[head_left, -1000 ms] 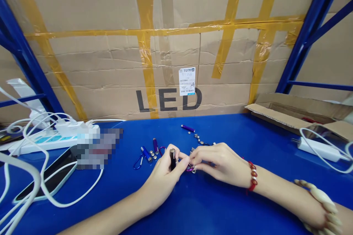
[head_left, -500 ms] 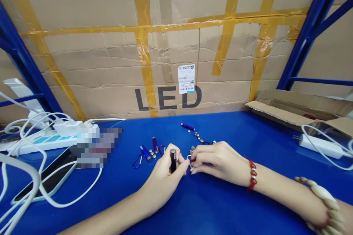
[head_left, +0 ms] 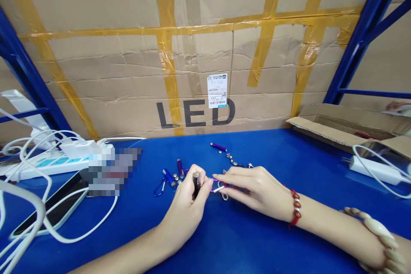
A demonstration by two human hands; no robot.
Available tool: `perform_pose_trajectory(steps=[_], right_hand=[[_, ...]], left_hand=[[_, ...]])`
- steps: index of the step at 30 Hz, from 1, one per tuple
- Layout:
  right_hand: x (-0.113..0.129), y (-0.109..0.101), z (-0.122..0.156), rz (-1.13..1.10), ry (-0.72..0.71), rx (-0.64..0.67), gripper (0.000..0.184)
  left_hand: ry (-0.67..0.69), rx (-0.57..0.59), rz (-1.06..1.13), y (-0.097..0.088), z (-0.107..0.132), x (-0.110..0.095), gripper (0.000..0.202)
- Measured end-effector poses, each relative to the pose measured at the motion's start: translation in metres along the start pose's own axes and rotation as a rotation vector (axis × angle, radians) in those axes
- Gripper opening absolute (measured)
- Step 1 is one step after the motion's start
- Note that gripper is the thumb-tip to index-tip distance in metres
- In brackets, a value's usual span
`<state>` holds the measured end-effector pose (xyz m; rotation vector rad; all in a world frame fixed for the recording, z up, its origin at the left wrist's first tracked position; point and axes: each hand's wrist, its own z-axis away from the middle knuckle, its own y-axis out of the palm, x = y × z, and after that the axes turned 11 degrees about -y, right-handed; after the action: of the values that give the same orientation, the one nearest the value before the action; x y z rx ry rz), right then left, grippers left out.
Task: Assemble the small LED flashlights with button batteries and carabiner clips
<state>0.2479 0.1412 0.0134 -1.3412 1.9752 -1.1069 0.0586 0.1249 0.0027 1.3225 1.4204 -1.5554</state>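
Note:
My left hand point(head_left: 189, 199) is closed around a small black flashlight tube point(head_left: 196, 185), which stands upright with its silvery end up. Its thumb and fingertip also meet the left end of a magenta carabiner point(head_left: 219, 189) with a silver gate. On the right end of that carabiner, my right hand point(head_left: 257, 188) pinches with its fingers. A silvery clasp point(head_left: 224, 197) hangs or lies just under these fingers; which one I cannot tell. Left of my left hand are a blue tube point(head_left: 168, 178), a blue carabiner point(head_left: 159, 188), a dark purple tube point(head_left: 180, 168) and several button cells point(head_left: 176, 178).
Farther back lies a purple tube point(head_left: 218, 147), near button cells and small metal parts point(head_left: 230, 158). A power strip point(head_left: 61, 162) with tangled white cables and a phone point(head_left: 51, 205) occupy the left. On the right are an open cardboard box point(head_left: 308, 126) and a white adapter point(head_left: 372, 171).
My left hand has shifted slightly left with the black tube. The magenta carabiner, mostly hidden before, now shows stretched between both hands, and my right fingers have straightened a little.

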Motion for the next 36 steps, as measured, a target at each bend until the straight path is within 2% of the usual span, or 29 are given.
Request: perform_pose_trajectory(steps=[3,6,16,21,23,25,27,28,30,32,36], right_hand=[[0.0,0.003,-0.001,-0.168,0.005,0.114,0.027],[0.002,0.003,-0.002,-0.24,0.004,0.145,0.024],[0.005,0.006,-0.001,-0.057,-0.075,0.155,0.026],[0.012,0.005,-0.002,0.044,-0.135,0.052,0.027],[0.018,0.002,-0.004,0.147,-0.188,-0.046,0.026],[0.024,-0.002,-0.005,0.262,-0.256,-0.158,0.024],[0.027,-0.005,-0.005,0.328,-0.299,-0.219,0.021],[0.026,-0.005,-0.005,0.334,-0.3,-0.228,0.02],[0.021,-0.004,-0.004,0.31,-0.264,-0.237,0.018],[0.013,-0.001,-0.003,0.272,-0.219,-0.235,0.017],[0.003,0.004,-0.001,0.182,-0.165,-0.205,0.02]], left_hand=[[0.046,0.068,-0.098,0.0,0.002,-0.001,0.02],[0.086,0.115,-0.16,-0.001,0.004,-0.001,0.02],[0.084,0.106,-0.155,0.0,0.003,-0.002,0.022],[0.166,0.07,-0.202,0.002,0.009,0.002,0.022],[0.268,0.057,-0.237,0.004,0.014,0.004,0.021],[0.43,0.043,-0.268,0.004,0.02,0.005,0.022],[0.562,0.004,-0.263,0.004,0.023,0.004,0.024],[0.586,-0.019,-0.258,0.003,0.024,0.004,0.024],[0.531,-0.055,-0.251,0.002,0.021,0.003,0.023],[0.405,-0.067,-0.245,0.001,0.017,0.002,0.02],[0.24,-0.027,-0.153,0.003,0.009,0.001,0.018]])
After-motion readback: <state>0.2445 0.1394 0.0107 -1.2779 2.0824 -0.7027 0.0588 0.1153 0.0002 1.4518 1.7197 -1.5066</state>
